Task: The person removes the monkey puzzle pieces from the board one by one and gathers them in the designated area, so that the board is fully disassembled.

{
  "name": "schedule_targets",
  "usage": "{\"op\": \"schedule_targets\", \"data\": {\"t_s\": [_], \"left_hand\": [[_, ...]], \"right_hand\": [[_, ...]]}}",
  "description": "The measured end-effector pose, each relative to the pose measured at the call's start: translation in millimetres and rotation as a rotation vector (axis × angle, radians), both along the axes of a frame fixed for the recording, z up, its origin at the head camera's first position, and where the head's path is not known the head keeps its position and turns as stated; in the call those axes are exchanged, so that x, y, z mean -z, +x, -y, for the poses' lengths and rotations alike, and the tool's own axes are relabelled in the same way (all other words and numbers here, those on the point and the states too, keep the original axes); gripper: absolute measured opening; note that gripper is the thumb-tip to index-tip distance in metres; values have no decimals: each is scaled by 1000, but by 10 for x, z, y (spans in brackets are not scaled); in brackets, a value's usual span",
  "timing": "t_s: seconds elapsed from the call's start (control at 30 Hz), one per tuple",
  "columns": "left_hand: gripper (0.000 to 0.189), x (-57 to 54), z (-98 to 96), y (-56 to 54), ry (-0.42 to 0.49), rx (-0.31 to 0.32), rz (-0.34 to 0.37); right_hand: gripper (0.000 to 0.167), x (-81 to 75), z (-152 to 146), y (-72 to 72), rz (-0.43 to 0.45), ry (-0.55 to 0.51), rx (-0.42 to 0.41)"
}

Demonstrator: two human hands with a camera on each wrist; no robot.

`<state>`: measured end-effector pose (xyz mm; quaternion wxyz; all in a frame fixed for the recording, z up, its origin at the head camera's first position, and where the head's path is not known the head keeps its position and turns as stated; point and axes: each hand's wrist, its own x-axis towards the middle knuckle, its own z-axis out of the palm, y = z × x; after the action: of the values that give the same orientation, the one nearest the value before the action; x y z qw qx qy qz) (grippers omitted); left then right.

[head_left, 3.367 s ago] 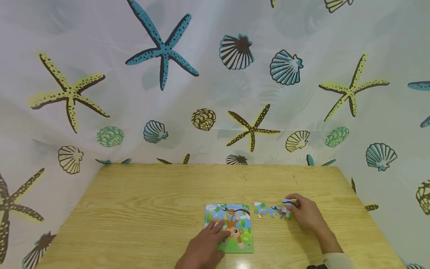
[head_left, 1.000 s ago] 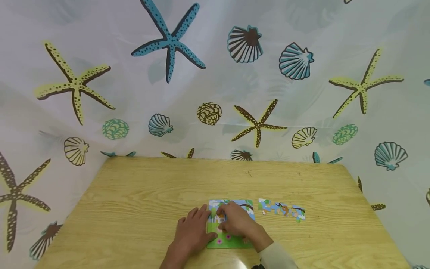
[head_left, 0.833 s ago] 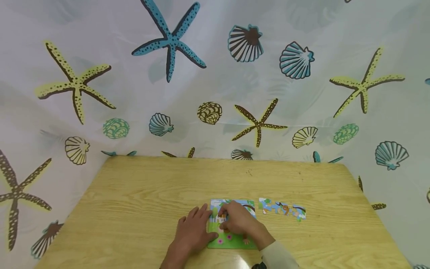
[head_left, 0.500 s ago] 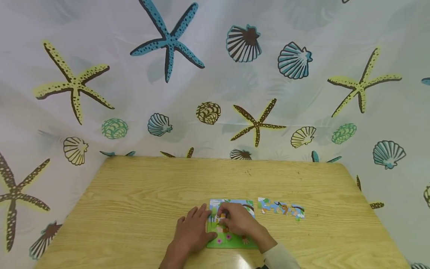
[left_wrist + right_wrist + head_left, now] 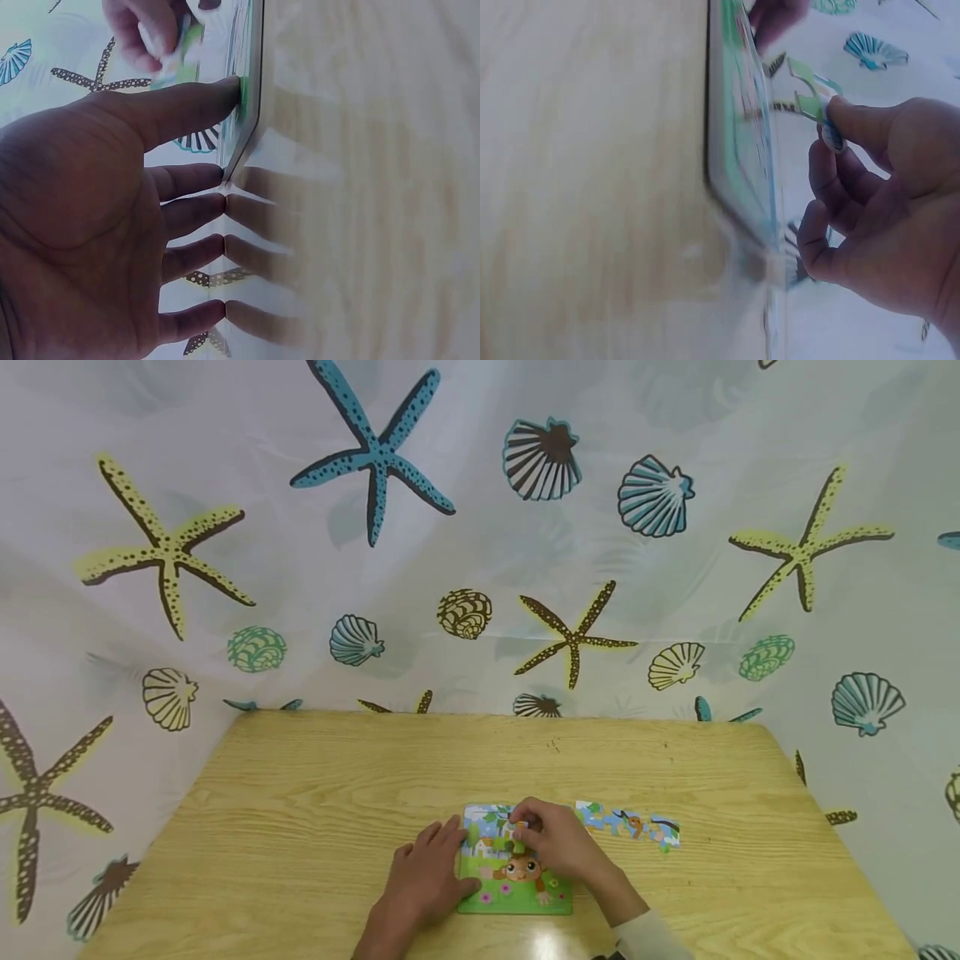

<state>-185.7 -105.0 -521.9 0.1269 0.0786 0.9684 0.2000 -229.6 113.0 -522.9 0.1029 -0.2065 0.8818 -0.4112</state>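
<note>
A jigsaw puzzle board (image 5: 516, 904) with a cartoon monkey, flowers and a house lies at the front of the table. Along its left edge rests my left hand (image 5: 426, 875), fingers spread and fairly straight. In the left wrist view this hand's thumb (image 5: 191, 105) lies on the board's rim, while the other fingertips touch the table. My right hand (image 5: 564, 842) pinches a puzzle piece (image 5: 810, 107), partly green, between thumb and fingers. It holds the piece above the upper middle of the board, tilted and clear of it in the right wrist view.
Right of the board lies a slanting row of loose puzzle pieces (image 5: 630, 824) with blue sky and a branch. The wooden table (image 5: 315, 802) extends back to a white curtain (image 5: 420, 577) printed with starfish and shells.
Over the last second my right hand has moved right across the board with the pinched piece, uncovering the monkey's face. Earlier it was at the loose pieces. My left hand has stayed nearly still lately.
</note>
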Motion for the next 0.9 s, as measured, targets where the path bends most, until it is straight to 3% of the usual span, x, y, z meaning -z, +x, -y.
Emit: {"op": "schedule_targets", "data": {"t_s": [0.43, 0.63, 0.9], "left_hand": [[75, -4, 28, 16, -3, -1, -4], [74, -34, 28, 16, 8, -6, -2], [74, 5, 14, 0, 22, 2, -7]], "right_hand": [[8, 91, -804, 145, -72, 153, 131], [10, 74, -840, 149, -153, 216, 139], [17, 47, -712, 177, -290, 351, 192]]}}
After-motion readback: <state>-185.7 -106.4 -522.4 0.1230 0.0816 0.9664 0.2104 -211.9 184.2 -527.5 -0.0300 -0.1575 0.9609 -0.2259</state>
